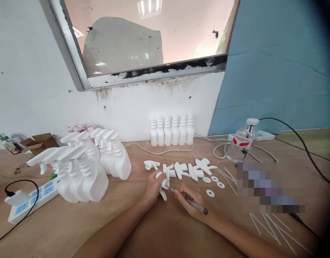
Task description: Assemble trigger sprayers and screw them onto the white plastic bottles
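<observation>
My left hand (152, 188) grips a white trigger spray head (165, 185), its round collar turned toward the right. Pinched in my right hand (190, 199) is a pen-like tool (196, 205) with a dark end, and its thin tip points at the collar opening. Whether the tip touches the inside cannot be made out. Just beyond my hands lie several loose white spray heads (181, 170). Flat white ring washers (210, 193) are scattered to their right, and thin white dip tubes (267, 229) lie farther right.
White bottles fitted with spray heads (92, 182) stand at left beside a power strip (41, 197). A row of headless white bottles (171, 132) lines the wall. A clear water bottle (241, 143) stands at right near cables. An open cardboard box (42, 143) sits far left.
</observation>
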A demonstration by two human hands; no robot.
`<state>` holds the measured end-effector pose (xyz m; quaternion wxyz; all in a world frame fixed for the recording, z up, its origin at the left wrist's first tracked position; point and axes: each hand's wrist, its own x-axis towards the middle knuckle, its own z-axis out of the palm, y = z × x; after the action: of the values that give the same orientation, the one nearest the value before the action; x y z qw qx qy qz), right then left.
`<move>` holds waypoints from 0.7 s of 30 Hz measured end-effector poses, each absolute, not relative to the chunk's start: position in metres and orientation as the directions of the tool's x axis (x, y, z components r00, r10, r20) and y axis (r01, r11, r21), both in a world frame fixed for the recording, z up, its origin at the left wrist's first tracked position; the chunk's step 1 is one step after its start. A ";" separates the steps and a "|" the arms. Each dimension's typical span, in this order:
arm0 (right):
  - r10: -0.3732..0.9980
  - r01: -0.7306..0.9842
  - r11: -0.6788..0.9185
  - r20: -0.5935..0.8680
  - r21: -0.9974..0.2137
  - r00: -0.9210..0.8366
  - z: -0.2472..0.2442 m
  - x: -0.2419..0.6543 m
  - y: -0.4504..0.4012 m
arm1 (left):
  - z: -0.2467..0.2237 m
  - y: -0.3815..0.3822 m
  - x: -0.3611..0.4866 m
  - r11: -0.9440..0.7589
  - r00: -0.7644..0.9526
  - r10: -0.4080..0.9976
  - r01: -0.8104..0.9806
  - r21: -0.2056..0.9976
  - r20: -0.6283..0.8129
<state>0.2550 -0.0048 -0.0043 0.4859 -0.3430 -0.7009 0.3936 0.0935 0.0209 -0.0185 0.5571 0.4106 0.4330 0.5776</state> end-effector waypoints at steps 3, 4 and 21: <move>0.897 0.093 0.382 0.345 -0.919 -0.278 -0.013 0.255 -0.005 | -0.022 0.019 0.095 0.009 -0.010 1.000 -0.212 0.977 -0.011; 0.908 0.085 0.353 0.319 -0.932 -0.272 -0.014 0.254 -0.005 | -0.023 0.019 0.095 0.014 0.001 1.000 -0.194 0.981 -0.014; 0.923 -0.333 -0.091 0.046 -0.938 -0.381 -0.017 0.233 -0.007 | -0.013 0.021 0.091 0.073 -0.021 0.996 -0.318 0.945 -0.084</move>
<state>0.2327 -0.0067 -0.0173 0.4665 -0.3032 -0.4867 0.6735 0.0913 0.0207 -0.0132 0.5848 0.3843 0.4411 0.5619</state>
